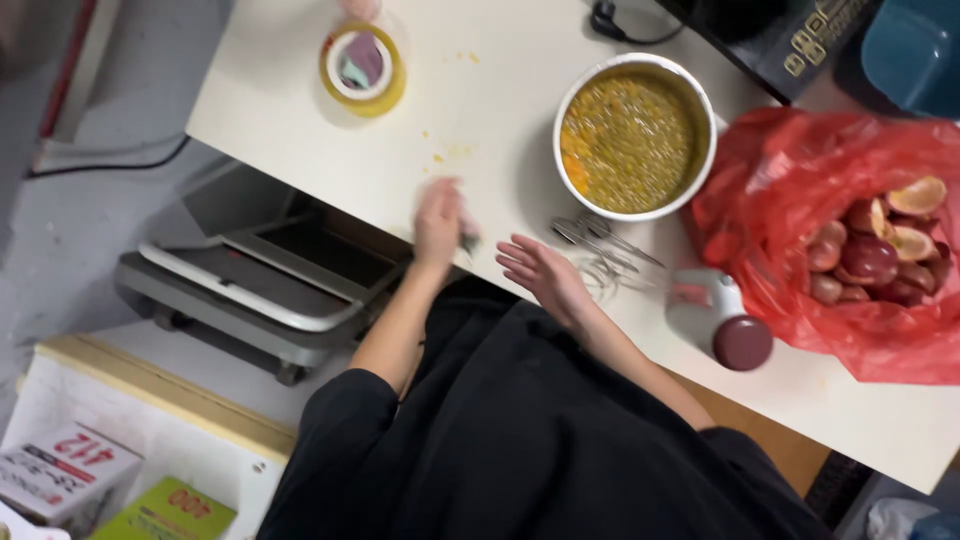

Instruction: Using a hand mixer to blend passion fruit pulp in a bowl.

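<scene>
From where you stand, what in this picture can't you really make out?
Head view only:
- Left hand: blurred; something small sits under its fingers, kind unclear.
- Hand mixer: its beaters are faint beside the right hand.
- Blue tub: cut off by the top right corner.
- Red bag: its folds hide much of the fruit inside.
- Tape roll: the item above it is cropped.

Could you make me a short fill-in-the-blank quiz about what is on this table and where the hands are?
1. The white bowl holds a ____-coloured seedy pulp.
2. The cut fruit halves lie in a ____ plastic bag.
3. The metal whisk attachments lie just ahead of the ____ hand.
4. The white bottle lying on its side has a dark ____ cap.

Missing words: yellow; red; right; red
</scene>
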